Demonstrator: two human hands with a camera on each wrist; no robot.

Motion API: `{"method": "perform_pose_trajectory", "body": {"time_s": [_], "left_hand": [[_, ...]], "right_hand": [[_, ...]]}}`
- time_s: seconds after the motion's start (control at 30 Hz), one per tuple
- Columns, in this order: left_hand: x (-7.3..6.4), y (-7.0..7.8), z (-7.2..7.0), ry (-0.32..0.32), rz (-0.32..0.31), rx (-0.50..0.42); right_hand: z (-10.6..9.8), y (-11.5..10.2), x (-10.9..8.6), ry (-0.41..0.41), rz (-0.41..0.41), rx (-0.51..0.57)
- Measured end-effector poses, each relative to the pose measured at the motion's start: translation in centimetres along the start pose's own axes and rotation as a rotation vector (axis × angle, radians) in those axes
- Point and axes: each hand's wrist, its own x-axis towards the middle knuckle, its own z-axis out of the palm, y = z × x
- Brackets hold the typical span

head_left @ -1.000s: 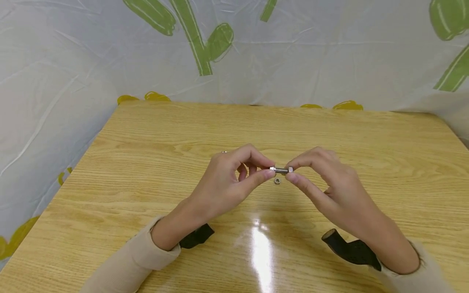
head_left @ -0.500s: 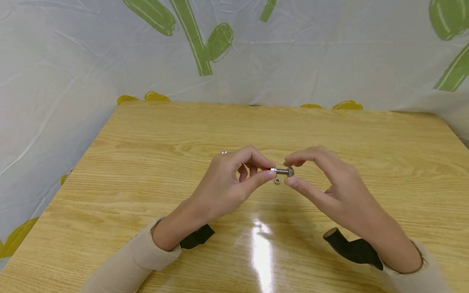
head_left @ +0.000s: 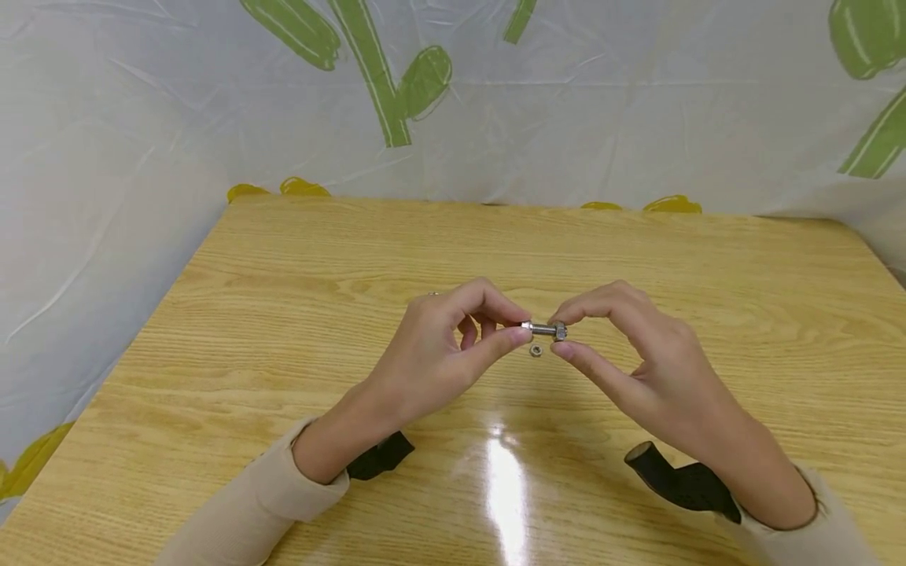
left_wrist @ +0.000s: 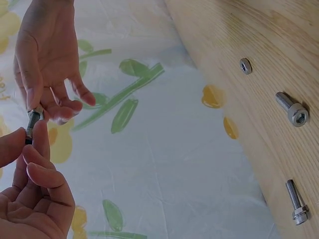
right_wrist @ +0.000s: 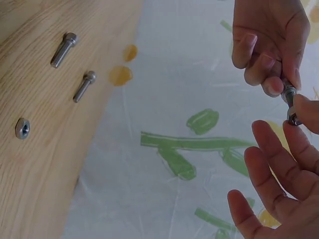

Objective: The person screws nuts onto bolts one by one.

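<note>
In the head view my left hand [head_left: 442, 342] pinches a steel bolt [head_left: 543, 329] by its left end between thumb and index finger. The bolt is held level, its threaded shank pointing right. My right hand [head_left: 637, 354] has thumb and index fingertips on a hex nut [head_left: 560, 331] at the shank's right end. The right wrist view shows this nut [right_wrist: 292, 116] between thumb and index finger, with the other fingers spread. From the left wrist view, the bolt [left_wrist: 34, 120] spans the two hands. The left fingertips partly cover its end.
A loose nut [head_left: 535, 350] lies on the wooden table [head_left: 354, 244] just below the held bolt. The left wrist view shows a socket-head bolt [left_wrist: 291, 108] and a slimmer bolt [left_wrist: 297, 203] on the tabletop. A flower-patterned cloth [head_left: 566, 102] hangs behind.
My right fingers parted from the nut half a second ago, and now close on it again. The left hand keeps its pinch on the bolt, nearly still.
</note>
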Motion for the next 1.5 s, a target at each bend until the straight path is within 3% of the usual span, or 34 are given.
{"method": "perform_pose_trajectory", "body": {"time_s": [0.3,0.53,0.8,0.93,1.2,1.5], "left_hand": [[0.01,0.05,0.04,-0.006,0.019,-0.005],[0.03,0.02,0.17,-0.013,0.034,0.004],[0.00,-0.03,0.17,-0.016,0.024,0.007],[-0.02,-0.07,0.12,-0.013,0.012,0.010],[0.04,-0.10,0.12,-0.009,0.013,0.006],[0.04,-0.14,0.12,-0.009,0.014,0.008]], "right_hand": [[0.13,-0.14,0.02,-0.030,0.015,0.028],[0.74,-0.23,-0.08,-0.001,0.049,0.019],[0.18,-0.64,-0.12,-0.084,0.190,-0.053],[-0.09,-0.43,-0.19,-0.094,0.145,-0.048],[-0.03,0.16,-0.09,-0.024,0.002,-0.019],[-0.13,0.23,-0.15,-0.022,0.004,-0.030]]}}
